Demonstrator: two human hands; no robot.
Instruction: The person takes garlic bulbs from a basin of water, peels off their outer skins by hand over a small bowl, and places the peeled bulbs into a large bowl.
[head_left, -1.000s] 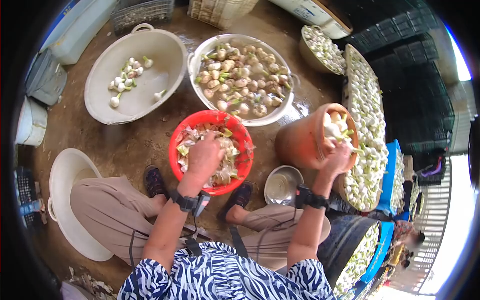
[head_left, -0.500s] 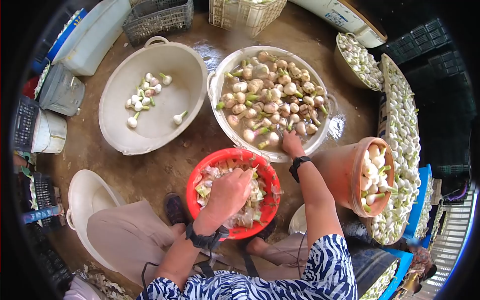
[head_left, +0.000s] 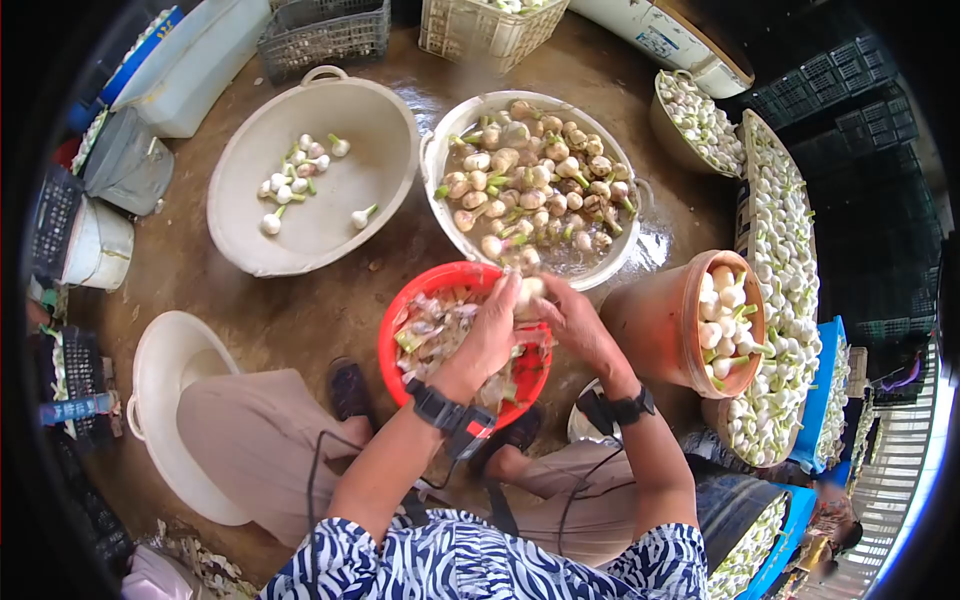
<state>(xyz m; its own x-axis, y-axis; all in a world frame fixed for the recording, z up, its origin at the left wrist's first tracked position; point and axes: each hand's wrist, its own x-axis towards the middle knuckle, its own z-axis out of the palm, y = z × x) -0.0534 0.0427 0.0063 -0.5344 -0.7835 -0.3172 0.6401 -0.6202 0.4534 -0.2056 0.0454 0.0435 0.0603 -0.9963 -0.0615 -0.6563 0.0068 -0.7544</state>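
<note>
Above the right side of a red basin (head_left: 392,368), my two hands meet around a pale garlic bulb (head_left: 530,294). My left hand (head_left: 488,345) has its fingers closed against the near side of the bulb. From the right, my right hand (head_left: 580,328) grips the same bulb, its fingertips partly hidden. Peeled garlic skins and stem scraps (head_left: 440,330) fill the basin below. Just beyond, a round white tub (head_left: 436,205) holds many unpeeled garlic bulbs (head_left: 545,180) in murky water.
A large oval tub (head_left: 375,150) at left holds several clean bulbs. An orange-brown bucket (head_left: 650,318) of peeled garlic leans at right, beside a long heap of garlic (head_left: 780,260). A white tub (head_left: 165,375) stands by my left leg; crates (head_left: 325,35) line the back.
My right hand has come back from the water tub with a garlic bulb. My left hand has moved right and up from over the scraps to meet it.
</note>
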